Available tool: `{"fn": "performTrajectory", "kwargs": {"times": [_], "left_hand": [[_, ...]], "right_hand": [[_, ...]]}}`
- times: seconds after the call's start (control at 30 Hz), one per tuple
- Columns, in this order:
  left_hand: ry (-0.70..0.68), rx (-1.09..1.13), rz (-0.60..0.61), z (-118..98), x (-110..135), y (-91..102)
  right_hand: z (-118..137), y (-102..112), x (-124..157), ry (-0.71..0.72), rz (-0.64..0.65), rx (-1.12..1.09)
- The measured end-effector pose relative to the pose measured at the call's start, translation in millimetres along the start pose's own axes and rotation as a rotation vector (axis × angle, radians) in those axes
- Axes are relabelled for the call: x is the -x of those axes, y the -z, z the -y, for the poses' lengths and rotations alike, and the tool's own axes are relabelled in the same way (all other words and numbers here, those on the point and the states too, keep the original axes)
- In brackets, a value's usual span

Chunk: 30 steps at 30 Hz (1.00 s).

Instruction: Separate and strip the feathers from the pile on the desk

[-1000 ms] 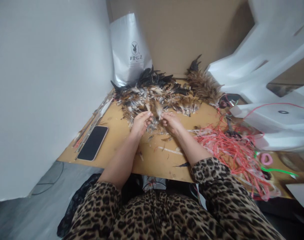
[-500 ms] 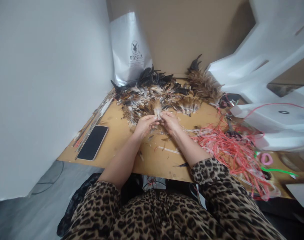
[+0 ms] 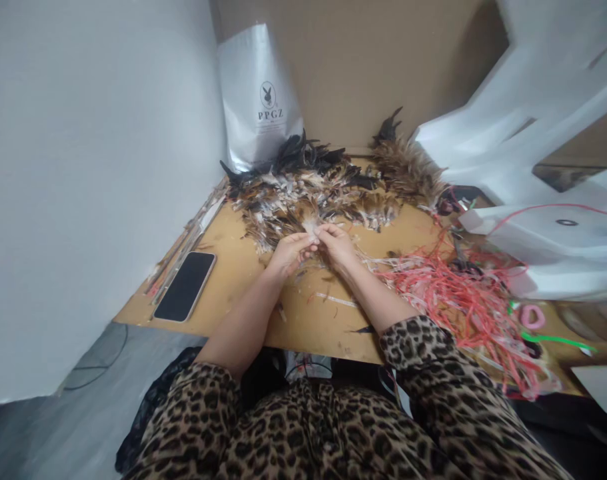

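Between my two hands is a pale, fluffy feather [image 3: 310,223], its tip pointing away from me; whether it is one feather or a small bunch I cannot tell. My left hand [image 3: 293,252] pinches its base from the left. From the right, the fingertips of my right hand [image 3: 337,244] are closed on the same feather, close to the left ones. Just beyond lies a heap of brown, white and black feathers [image 3: 303,183]. Small bits of feather are scattered on the tabletop [image 3: 303,327] under my wrists.
A tangle of red and clear strips [image 3: 448,300] covers the right side, with dark-handled scissors [image 3: 464,265] partly in it. A phone [image 3: 186,287] lies left. Behind stand a white bag [image 3: 258,100] and a brown feather bundle [image 3: 408,167]. White panels [image 3: 548,247] crowd the right.
Both hands stay in nearly the same place with the feather between them. The feather shows lower and paler now, and the right fingers have shifted slightly.
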<state>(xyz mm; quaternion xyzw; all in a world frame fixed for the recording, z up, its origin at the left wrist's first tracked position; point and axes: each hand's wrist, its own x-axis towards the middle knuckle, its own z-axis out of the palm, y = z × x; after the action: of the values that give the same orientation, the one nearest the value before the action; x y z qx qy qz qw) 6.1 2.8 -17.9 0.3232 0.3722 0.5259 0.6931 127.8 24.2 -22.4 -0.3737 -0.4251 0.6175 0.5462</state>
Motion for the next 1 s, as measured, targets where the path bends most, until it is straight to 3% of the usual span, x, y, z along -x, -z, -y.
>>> {"fn": "performTrajectory", "kwargs": {"times": [0.23,0.5,0.77,0.87,1.0], "left_hand": [[-0.024,-0.044,-0.023,-6,4,-3.6],[0.004,-0.176,-0.040,-5,3,-0.6],[-0.143,-0.341,-0.060,-6,2,-0.3],[-0.187,-0.300,-0.139,-9,1,0.4],[-0.185,-0.202,-0.214,-9,-3,5.8]], "right_hand": [[8,12,-5,-0.115,0.124,0.019],[0,15,-9,0.004,0.095,0.053],[4,15,-8,-0.014,0.103,0.112],[8,24,-14,0.076,0.017,0.237],[14,43,-23,0.340,-0.015,0.669]]}}
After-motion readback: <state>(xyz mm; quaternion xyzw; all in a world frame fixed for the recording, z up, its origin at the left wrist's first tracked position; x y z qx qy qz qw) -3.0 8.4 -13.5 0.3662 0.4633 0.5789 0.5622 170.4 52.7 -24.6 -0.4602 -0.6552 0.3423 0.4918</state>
